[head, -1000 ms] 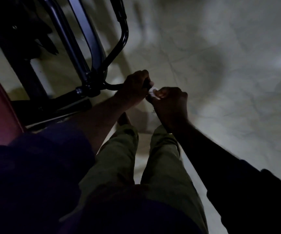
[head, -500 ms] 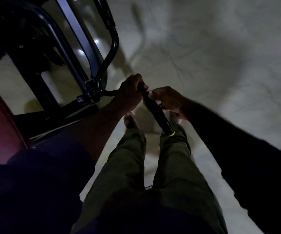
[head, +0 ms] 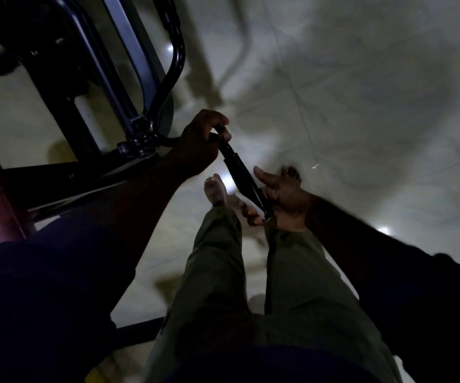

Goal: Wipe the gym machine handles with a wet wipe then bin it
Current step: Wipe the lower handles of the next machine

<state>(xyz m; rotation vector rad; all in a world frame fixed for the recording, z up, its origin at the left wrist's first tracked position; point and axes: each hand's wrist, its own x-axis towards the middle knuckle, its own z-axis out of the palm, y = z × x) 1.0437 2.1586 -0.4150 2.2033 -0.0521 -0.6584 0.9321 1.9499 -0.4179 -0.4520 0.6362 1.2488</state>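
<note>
The left hand (head: 201, 142) clamps the stiff, probably swivelling handle (head: 238, 167) up top while the right hand (head: 284, 197) wraps its lower end

- Handle (head: 240, 172) — a slim black bar, slanting from upper left down to lower right; the dim light hides its surface detail.
- Its upper end is gripped by the left hand (head: 201, 139) — its lower end lies in the right hand (head: 281, 194), fingers curled beneath.
</note>
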